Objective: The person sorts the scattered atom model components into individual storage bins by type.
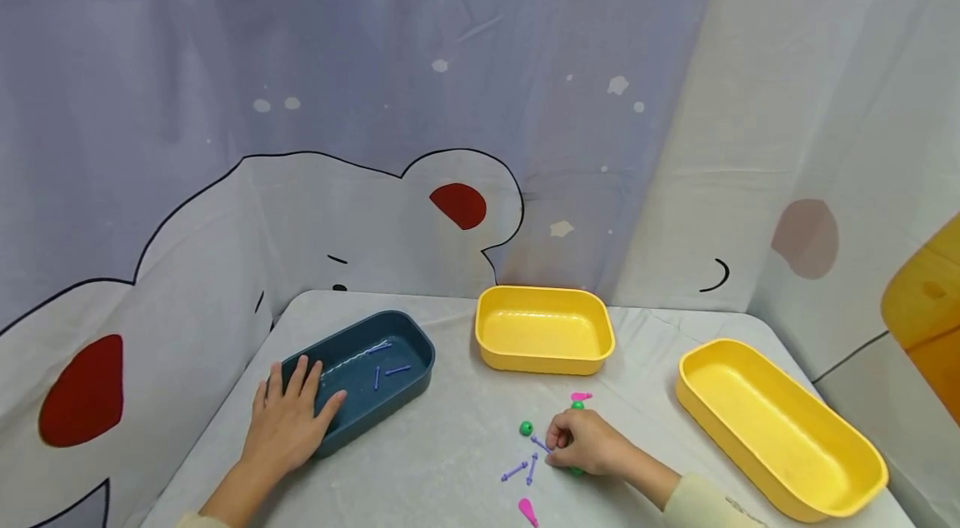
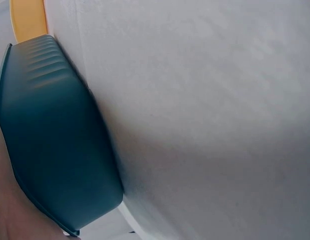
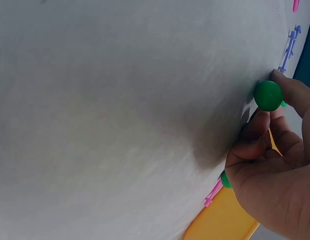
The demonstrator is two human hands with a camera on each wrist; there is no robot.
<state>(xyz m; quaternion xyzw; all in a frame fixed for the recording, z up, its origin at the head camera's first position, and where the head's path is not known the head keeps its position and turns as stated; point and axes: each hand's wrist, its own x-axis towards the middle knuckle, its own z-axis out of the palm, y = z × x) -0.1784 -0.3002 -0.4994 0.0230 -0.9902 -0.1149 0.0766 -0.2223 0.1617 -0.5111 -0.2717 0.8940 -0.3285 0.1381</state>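
Note:
My left hand (image 1: pixel 288 420) rests over the near left rim of the dark blue tray (image 1: pixel 382 410), fingers straight and spread, thumb along the near side. Inside the tray lie several small purple sticks (image 1: pixel 397 370). My right hand (image 1: pixel 588 442) is low over the table, with thumb and forefinger pinching one end of a purple stick (image 1: pixel 539 443) with knobbed ends. Two more purple sticks (image 1: pixel 514 472) lie just left of it. A green bead (image 1: pixel 527 428) sits beyond the fingertips. Another green bead (image 3: pixel 268 96) shows close by the fingers in the right wrist view.
Pink drop-shaped pieces lie on the near side (image 1: pixel 528 511) and far side (image 1: pixel 581 396) of the right hand. One yellow tray (image 1: pixel 543 365) stands at the back, another yellow tray (image 1: pixel 738 440) at the right. A printed curtain (image 1: pixel 360 220) hangs behind the table.

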